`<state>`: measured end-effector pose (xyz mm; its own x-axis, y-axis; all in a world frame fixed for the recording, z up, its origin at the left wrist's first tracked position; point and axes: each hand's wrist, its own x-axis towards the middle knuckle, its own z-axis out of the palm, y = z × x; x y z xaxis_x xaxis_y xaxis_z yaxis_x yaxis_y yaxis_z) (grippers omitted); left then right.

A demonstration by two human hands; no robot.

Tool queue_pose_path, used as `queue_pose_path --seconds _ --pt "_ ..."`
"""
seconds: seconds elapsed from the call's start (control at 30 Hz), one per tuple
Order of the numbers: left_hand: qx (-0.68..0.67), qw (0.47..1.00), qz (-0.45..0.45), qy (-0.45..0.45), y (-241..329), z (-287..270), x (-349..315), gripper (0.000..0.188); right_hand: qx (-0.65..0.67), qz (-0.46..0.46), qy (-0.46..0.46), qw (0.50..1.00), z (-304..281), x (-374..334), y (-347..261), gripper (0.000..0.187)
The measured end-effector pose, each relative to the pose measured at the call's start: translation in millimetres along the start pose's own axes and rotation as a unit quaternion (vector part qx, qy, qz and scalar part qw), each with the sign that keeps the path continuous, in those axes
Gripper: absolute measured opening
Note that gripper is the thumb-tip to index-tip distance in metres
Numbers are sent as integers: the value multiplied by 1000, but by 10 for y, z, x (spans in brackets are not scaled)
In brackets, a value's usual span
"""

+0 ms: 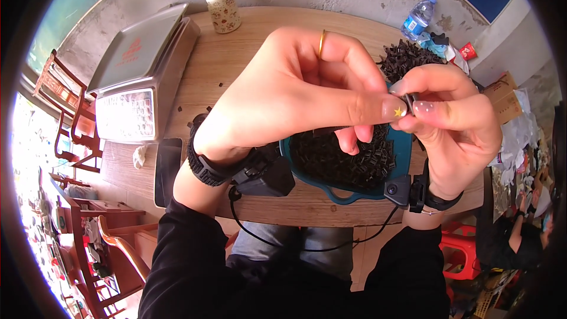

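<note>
Close in front of me, both hands meet above the table. A small dark plastic piece (pixel 409 101) is pinched between the fingertips, mostly covered by them. My left hand (pixel 295 91) reaches across with thumb and forefinger closed on it. From the other side my right hand (pixel 458 109) grips the same piece between thumb and forefinger. Below them stands a teal basin (pixel 339 195) holding many small black pieces (pixel 345 159), partly hidden by my left hand. Beyond my right hand lies a heap of dark parts (pixel 407 58).
At the left stands a weighing scale (pixel 139 53), with a black phone-like slab (pixel 169 171) nearer me. A red-capped bottle (pixel 222 6) and a water bottle (pixel 419 18) stand by the wall. A cable (pixel 307 249) hangs between my wrists. A red stool (pixel 459 251) is at the right.
</note>
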<state>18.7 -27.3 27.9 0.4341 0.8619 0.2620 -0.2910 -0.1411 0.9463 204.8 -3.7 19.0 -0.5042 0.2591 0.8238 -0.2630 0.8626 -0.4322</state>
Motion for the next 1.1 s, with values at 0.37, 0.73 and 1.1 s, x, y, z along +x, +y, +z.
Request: queue_pose_path --seconds 0.37,0.73,1.1 --pt "-52 998 -20 -30 -20 -5 12 12 -23 141 28 989 -21 -33 -155 31" --pt "4 997 59 -47 -186 -148 100 11 -70 131 73 986 38 -39 -188 37" --pt "6 1000 -15 -25 -43 -62 77 10 -110 123 60 984 3 -56 -236 35"
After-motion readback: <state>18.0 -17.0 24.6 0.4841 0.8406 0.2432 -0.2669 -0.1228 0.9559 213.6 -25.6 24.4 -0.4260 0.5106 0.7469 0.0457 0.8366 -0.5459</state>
